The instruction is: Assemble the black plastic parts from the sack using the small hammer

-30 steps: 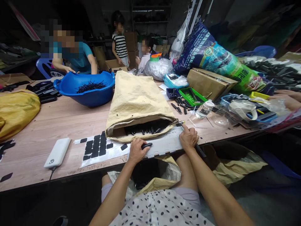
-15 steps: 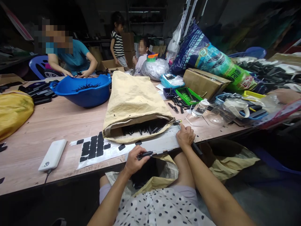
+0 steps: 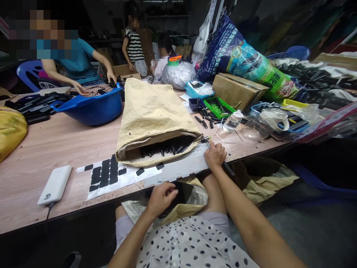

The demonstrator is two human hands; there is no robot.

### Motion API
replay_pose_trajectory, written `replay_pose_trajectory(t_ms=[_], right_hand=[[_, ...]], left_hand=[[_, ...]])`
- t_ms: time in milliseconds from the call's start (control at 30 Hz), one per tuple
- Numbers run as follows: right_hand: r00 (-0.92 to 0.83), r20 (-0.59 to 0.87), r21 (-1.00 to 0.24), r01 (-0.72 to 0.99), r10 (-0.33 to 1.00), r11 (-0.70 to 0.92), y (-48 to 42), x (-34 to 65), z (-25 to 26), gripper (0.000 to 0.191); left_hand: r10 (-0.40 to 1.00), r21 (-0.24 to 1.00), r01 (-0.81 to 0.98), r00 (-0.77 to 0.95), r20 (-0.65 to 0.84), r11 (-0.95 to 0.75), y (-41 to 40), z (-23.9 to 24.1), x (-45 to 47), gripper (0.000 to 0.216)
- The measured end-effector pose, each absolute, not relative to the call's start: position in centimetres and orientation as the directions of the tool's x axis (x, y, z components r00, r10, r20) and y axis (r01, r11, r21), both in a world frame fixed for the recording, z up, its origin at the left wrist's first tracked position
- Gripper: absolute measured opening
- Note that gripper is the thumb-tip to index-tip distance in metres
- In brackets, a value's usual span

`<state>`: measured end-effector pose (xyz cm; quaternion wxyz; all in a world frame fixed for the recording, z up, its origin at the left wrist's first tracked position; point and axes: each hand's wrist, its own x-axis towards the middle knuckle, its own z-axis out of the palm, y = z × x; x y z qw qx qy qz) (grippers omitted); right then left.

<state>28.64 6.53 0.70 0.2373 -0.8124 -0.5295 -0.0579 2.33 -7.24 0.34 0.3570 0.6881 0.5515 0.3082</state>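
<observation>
My left hand (image 3: pixel 162 198) hovers over the mouth of an open tan sack (image 3: pixel 192 208) on my lap. Its fingers are loosely bent and apart, and no object shows in them. A small hammer (image 3: pixel 228 169) is in my right hand (image 3: pixel 215 153), its black handle sticking out below the palm and its shiny head beyond the fingers at the table's front edge. Beside that hand lies a grey-white strip (image 3: pixel 178 168). Just behind the strip, a large cream sack (image 3: pixel 153 111) lies on its side, its open mouth facing me with black pen-like pieces (image 3: pixel 167 149) inside.
A sheet of black stickers (image 3: pixel 104 173) and a white power bank (image 3: pixel 55 185) lie on the left. A co-worker (image 3: pixel 80 61) reaches over a blue basin (image 3: pixel 92 109). On the right are a green tray (image 3: pixel 219 106), a clear bottle (image 3: pixel 232 121) and a cardboard box (image 3: pixel 237 91).
The black pen-like piece has left my left hand, which has loosened and lowered slightly toward the lap sack. My right hand still grips the hammer. The co-worker's hands have spread apart over the basin.
</observation>
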Motion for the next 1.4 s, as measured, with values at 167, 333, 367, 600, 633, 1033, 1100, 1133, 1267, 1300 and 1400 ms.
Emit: replay_pose_trajectory(t_ms=[167,333,367,600,633,1033,1100,1133,1267,1300,1400], right_hand=[[0.435,0.333,-0.322,0.886,0.836,-0.333,6.4,28.4,1.2,0.045],[0.44,0.3,-0.305,0.885,0.846,-0.352,6.3,28.0,1.7,0.045],[0.441,0.299,-0.301,0.885,0.846,-0.355,6.3,27.9,1.8,0.045],[0.441,0.304,-0.251,0.892,0.845,-0.375,6.3,27.8,1.5,0.045],[0.437,0.304,-0.245,0.895,0.846,-0.374,6.4,27.8,1.4,0.044],[0.438,0.357,-0.265,0.894,0.825,-0.36,6.6,28.1,0.7,0.044],[0.44,0.359,-0.265,0.894,0.823,-0.362,6.6,28.1,0.7,0.043],[0.44,0.36,-0.264,0.894,0.823,-0.363,6.6,28.1,0.7,0.043],[0.439,0.352,-0.252,0.895,0.826,-0.368,6.5,28.2,0.7,0.043],[0.438,0.352,-0.248,0.896,0.827,-0.369,6.5,28.2,0.7,0.043],[0.437,0.352,-0.239,0.897,0.828,-0.372,6.5,28.2,0.7,0.043]], left_hand=[[0.913,0.813,0.581,-0.352,0.206,0.04,0.7,4.1,-1.3,0.022],[0.798,0.647,0.634,-0.599,0.063,0.424,6.2,4.0,-4.3,0.009],[0.791,0.61,0.626,-0.612,-0.003,0.486,6.6,3.9,-4.4,0.01],[0.741,0.505,0.644,-0.672,0.012,0.575,6.4,3.9,-4.0,0.01],[0.743,0.519,0.654,-0.668,0.053,0.551,6.1,3.8,-4.0,0.011],[0.83,0.507,0.709,0.205,0.518,-0.491,-1.9,0.7,0.5,0.015],[0.856,0.531,0.687,0.285,0.431,-0.496,-1.7,0.4,0.8,0.015],[0.874,0.551,0.688,0.283,0.396,-0.472,-1.4,0.3,0.7,0.015],[0.923,0.623,0.682,0.252,0.291,-0.382,-0.3,0.4,0.1,0.022],[0.929,0.632,0.681,0.254,0.268,-0.369,-0.1,0.5,0.0,0.023],[0.937,0.647,0.678,0.248,0.244,-0.348,0.1,0.8,0.0,0.02]])
